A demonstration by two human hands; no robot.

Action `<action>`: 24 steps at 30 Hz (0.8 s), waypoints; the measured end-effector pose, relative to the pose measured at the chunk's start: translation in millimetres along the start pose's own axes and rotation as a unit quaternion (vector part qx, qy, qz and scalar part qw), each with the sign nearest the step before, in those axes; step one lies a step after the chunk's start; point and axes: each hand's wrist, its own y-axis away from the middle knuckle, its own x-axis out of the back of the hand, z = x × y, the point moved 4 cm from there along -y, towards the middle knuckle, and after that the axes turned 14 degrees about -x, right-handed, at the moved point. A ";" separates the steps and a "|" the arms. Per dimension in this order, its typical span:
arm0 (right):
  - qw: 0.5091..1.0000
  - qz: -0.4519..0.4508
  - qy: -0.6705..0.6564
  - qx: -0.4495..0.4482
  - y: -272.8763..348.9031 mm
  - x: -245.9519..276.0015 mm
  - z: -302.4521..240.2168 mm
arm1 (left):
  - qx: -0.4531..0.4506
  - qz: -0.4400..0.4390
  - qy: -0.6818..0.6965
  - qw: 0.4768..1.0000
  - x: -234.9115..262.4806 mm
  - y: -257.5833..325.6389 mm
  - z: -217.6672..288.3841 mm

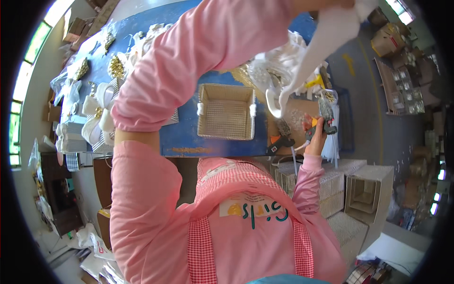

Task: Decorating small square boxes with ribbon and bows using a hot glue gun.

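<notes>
My left arm reaches across the far side of the table. Its hand (326, 4), partly cut off by the top edge, is closed on a white ribbon (326, 38) that hangs down in a long strip. Out to the right, my right hand (318, 138) is wrapped round a hot glue gun (326, 127), dark with orange parts. A second glue gun (281, 143) lies beside it on a brown board (295, 106). Between my arms an open square box (227, 133), silvery and woven-looking, stands on the blue table (182, 142), with a small white piece at each side.
White ribbons and bows (279, 59) pile up behind the board. At the left sit a box with a white bow (98, 112) and gold decorations (116, 66). Several silvery boxes (362, 196) are stacked at my lower right. Cartons (388, 40) stand beyond the walkway.
</notes>
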 end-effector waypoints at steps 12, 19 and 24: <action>0.977 -0.179 0.038 -0.109 73.9 -72.4 -22.5 | 0.274 0.158 0.125 0.940 -76.0 260.1 -71.4; 0.951 -0.219 0.143 -0.164 67.8 -101.6 57.2 | 0.300 0.304 0.142 0.893 -88.8 352.1 -73.2; 0.936 -0.248 0.229 -0.101 87.0 -113.5 91.0 | 0.325 0.502 0.164 0.785 -85.7 405.1 -81.3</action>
